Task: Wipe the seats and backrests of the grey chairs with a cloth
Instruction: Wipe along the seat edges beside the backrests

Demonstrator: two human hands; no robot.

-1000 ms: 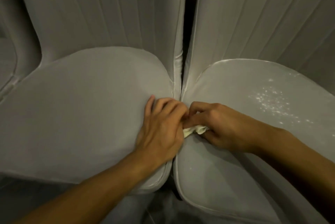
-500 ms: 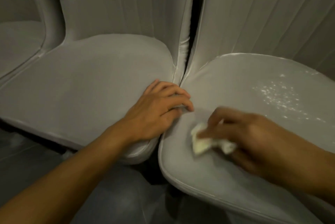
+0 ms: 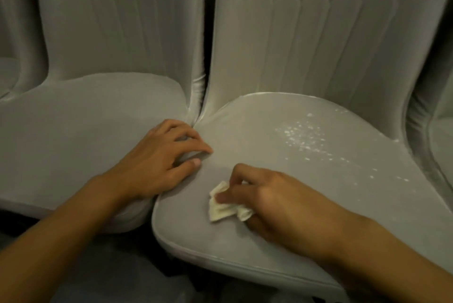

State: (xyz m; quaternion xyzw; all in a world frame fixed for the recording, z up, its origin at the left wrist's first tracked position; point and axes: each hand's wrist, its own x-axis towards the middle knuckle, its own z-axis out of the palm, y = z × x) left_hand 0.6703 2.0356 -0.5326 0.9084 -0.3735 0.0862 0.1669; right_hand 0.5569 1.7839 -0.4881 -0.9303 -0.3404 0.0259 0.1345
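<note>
Cloth (image 3: 226, 210), small, pale and crumpled, lies on the near left part of the right seat (image 3: 331, 192). It is pinched between the thumb and bent fingers (image 3: 239, 172) of the right hand (image 3: 274, 202), which holds it down on the fabric, probably to rub the surface. The left hand (image 3: 159, 160) rests on the near right edge of the left seat (image 3: 81, 126), its fingers (image 3: 196, 148) spread and slightly bent, with the tips touching the fabric where the two seats meet. It holds nothing, and I judge that it braces the person or steadies the cushion while the other hand wipes. Farther right on the right seat is a patch of white specks (image 3: 304, 136), well apart from the cloth and likely what the wiping is for. There are one cloth, two hands and two grey chairs in full view, side by side, each with one seat and one pleated back: the left backrest (image 3: 122, 21) and the right backrest (image 3: 331, 28). A left-edge chair (image 3: 7, 74) and a right-edge chair (image 3: 442, 136) show only as slivers.
</note>
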